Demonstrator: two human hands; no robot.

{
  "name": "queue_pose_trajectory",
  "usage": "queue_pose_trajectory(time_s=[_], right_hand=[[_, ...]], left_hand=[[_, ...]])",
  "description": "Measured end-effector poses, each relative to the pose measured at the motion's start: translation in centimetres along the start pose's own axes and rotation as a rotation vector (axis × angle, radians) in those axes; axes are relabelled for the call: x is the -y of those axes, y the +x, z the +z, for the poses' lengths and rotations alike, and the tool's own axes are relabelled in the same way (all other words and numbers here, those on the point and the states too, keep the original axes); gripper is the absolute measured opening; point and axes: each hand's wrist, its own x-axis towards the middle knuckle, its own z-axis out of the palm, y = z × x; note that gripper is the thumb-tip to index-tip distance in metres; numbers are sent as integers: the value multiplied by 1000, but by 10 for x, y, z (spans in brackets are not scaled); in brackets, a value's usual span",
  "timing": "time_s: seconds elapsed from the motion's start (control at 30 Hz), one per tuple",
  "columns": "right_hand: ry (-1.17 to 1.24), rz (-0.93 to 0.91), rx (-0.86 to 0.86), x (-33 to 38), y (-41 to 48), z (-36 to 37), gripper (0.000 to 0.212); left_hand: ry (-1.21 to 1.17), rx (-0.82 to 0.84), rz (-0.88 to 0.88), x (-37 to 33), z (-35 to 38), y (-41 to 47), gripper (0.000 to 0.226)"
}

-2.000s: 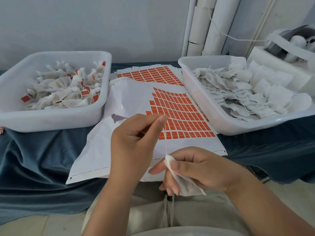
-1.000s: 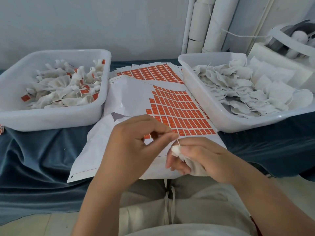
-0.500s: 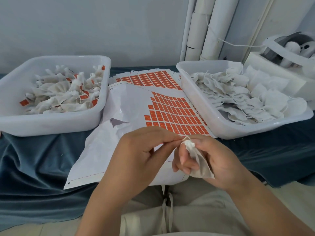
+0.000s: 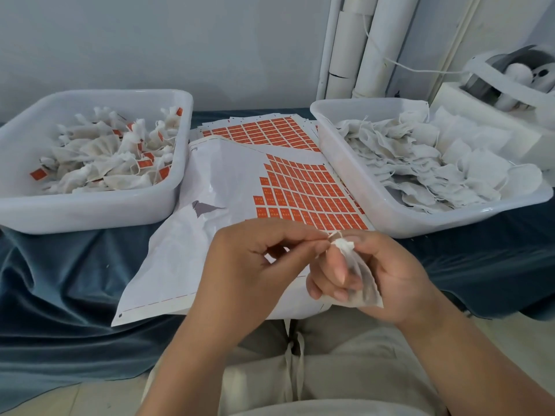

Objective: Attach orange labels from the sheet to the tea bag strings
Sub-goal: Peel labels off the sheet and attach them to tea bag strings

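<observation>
1. Close over the lap, the right hand (image 4: 387,280) grips a tea bag (image 4: 360,283) in curled fingers, and the left hand (image 4: 255,265) pinches its string (image 4: 333,234) at the gathered neck.
2. Two seconds ago the string stretched long between the hands. Now they meet, so the neck looks cinched, and the label probably comes next.
3. Beyond, the label sheet (image 4: 309,199) lies on the tabletop between the left bin (image 4: 90,211) of tagged bags and the right bin (image 4: 390,217) of untagged ones.

arms (image 4: 192,367): bare, no sleeves | trousers (image 4: 339,364): beige, drawstring tied at waist
</observation>
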Motion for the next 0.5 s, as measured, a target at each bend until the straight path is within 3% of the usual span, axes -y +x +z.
queue_pose_trajectory(time_s=[0.23, 0.5], right_hand=[[-33, 47, -47, 0, -1, -5, 37], [-106, 86, -89, -3, 0, -8, 33]], left_hand=[[309, 121, 225, 3, -8, 0, 23], [496, 60, 325, 7, -5, 1, 10]])
